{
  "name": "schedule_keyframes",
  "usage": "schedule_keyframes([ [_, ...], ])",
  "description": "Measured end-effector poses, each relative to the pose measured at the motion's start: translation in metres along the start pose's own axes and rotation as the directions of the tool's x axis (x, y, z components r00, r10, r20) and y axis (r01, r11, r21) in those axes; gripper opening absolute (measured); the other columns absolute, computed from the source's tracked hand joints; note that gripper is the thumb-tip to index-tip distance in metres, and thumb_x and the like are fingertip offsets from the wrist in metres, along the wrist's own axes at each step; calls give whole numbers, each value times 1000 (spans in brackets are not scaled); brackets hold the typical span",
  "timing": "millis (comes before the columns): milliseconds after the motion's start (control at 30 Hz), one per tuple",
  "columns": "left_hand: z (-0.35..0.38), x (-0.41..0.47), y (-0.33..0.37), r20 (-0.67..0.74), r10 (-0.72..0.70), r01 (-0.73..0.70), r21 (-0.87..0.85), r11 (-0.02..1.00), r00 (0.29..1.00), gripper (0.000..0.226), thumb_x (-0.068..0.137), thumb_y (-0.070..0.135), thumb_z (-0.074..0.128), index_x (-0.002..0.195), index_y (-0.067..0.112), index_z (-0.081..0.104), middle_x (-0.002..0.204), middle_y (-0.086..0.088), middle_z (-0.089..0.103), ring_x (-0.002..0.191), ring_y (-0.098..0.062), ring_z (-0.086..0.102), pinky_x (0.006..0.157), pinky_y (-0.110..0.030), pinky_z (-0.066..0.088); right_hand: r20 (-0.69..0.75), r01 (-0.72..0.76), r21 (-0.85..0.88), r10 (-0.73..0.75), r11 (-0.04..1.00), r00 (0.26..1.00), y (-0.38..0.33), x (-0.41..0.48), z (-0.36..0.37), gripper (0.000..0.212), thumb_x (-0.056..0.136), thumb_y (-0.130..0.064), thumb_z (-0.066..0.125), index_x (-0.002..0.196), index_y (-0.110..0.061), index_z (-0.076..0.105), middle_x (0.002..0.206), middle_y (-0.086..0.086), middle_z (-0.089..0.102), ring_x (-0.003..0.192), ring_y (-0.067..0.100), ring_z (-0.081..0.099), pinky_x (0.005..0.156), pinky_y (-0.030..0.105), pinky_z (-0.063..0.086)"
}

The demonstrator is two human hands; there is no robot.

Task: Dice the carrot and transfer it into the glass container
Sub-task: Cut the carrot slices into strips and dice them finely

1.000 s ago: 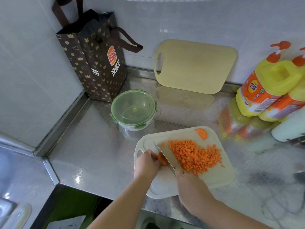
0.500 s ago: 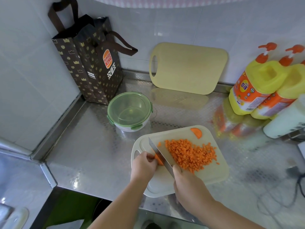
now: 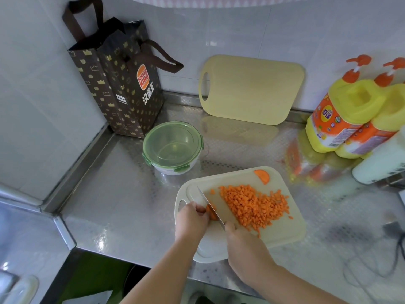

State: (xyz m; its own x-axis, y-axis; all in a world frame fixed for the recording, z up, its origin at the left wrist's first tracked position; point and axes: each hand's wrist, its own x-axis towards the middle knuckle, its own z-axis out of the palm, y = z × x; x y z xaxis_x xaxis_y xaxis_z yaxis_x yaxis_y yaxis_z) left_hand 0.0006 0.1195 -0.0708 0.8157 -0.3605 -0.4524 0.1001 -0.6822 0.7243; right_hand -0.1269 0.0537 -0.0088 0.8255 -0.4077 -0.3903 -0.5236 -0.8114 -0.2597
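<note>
Cutting on white board (image 3: 282, 229). Nothing yet in glass container (image 3: 146, 148), lid on, well beyond both hands. Most dicing done: big carrot pile (image 3: 252, 205) just right of blade. Gripping knife (image 3: 210, 204) with right hand (image 3: 243, 244). Pinching last small carrot stub (image 3: 211, 215) with left hand (image 3: 191, 220), against blade.

two cutting boards (image 3: 282, 229) (image 3: 252, 88), one knife (image 3: 210, 205), one lidded container (image 3: 173, 147), one bag (image 3: 122, 88)

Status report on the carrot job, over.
Left hand holds the carrot stub, right hand grips the knife, blade on it. Diced carrot piled on the white board. Glass container empty, green lid on: must come off.
</note>
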Motion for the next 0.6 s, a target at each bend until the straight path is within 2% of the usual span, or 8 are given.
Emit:
schedule_keyframes([
  [200, -1, -5, 0, -4, 13, -13, -1, 1000, 1000, 17, 80, 20, 66, 70, 26, 55, 80, 5, 68, 85, -17, 64, 76, -32, 52, -61, 19, 67, -14, 998, 998, 8, 11, 5, 34, 92, -2, 37, 124, -12, 41, 95, 5, 65, 81, 23, 63, 64, 33, 44],
  [300, -2, -5, 1, 5, 16, -16, 21, 1000, 1000, 17, 81, 21, 64, 72, 29, 54, 82, 7, 68, 87, -16, 63, 78, -30, 50, -91, 38, 70, -31, 997, 995, 9, 3, -1, 26, 93, -3, 35, 115, -14, 40, 88, 2, 58, 79, 23, 58, 60, 31, 34],
  [367, -1, -5, 1, 3, 9, -9, 26, 1000, 1000, 13, 81, 21, 63, 74, 28, 55, 82, 5, 68, 87, -16, 62, 78, -30, 49, -108, 49, 64, -42, 997, 993, 7, -2, -4, 28, 94, -2, 35, 118, -14, 40, 85, -1, 51, 77, 22, 54, 56, 29, 31],
  [467, -1, -4, 1, -2, -2, 2, 12, 1000, 1000, 6, 80, 20, 63, 77, 23, 60, 81, 4, 69, 85, -16, 63, 73, -29, 50, -89, 45, 53, -40, 998, 995, 4, -5, -6, 38, 93, 1, 36, 128, -13, 37, 103, 3, 57, 86, 21, 54, 62, 27, 34],
  [600, 0, -3, -1, -10, -9, 9, 6, 1000, 1000, 4, 80, 18, 62, 80, 22, 61, 81, 5, 69, 85, -15, 63, 71, -28, 48, -51, 33, 59, -30, 998, 998, 1, -6, -1, 35, 91, 1, 38, 124, -13, 39, 118, 2, 55, 99, 21, 58, 66, 28, 35],
])
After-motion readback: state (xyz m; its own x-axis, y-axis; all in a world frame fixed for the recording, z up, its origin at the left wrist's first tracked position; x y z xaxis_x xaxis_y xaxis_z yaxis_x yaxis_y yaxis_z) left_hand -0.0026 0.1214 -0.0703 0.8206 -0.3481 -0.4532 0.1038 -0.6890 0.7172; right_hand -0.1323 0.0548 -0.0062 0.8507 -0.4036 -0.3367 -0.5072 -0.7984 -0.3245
